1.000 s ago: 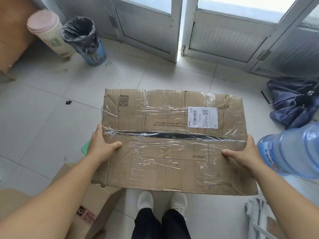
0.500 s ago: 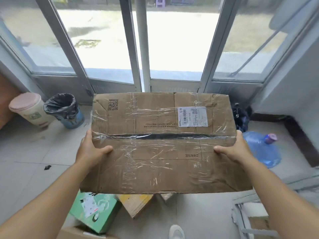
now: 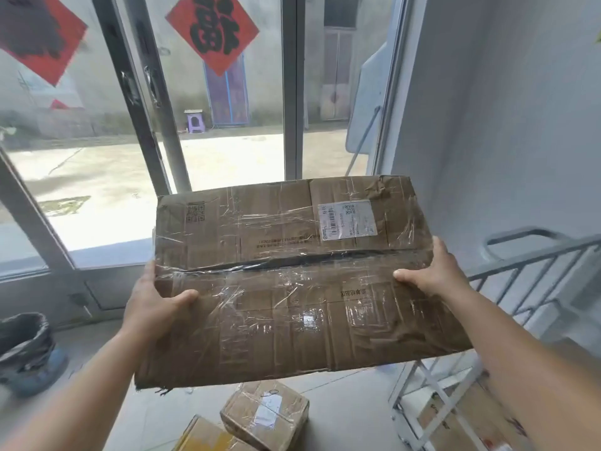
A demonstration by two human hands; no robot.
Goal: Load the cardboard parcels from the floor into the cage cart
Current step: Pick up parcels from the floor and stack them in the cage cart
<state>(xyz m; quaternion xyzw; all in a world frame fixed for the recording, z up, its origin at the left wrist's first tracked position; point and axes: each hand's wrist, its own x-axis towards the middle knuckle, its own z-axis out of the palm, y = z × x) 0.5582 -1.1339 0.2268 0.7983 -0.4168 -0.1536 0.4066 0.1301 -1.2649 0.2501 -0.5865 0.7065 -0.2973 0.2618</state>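
Both hands — left (image 3: 153,305) and right (image 3: 434,273) — gripped the box (image 3: 292,281) by its ends, held up level between them, so it probably wanted keeping flat and lowering squarely into the cart (image 3: 507,317) just beyond the right hand.

A person holds a wide, flat cardboard parcel (image 3: 292,278) wrapped in clear tape, raised in front of glass doors (image 3: 224,125). The left hand (image 3: 153,304) grips its left edge and the right hand (image 3: 432,275) its right edge, thumbs on top. A white label (image 3: 347,220) sits near the far right corner. Below lie smaller parcels (image 3: 265,415) on the floor (image 3: 341,418). The grey cage cart (image 3: 527,288) stands at right, a bin (image 3: 26,349) at left.
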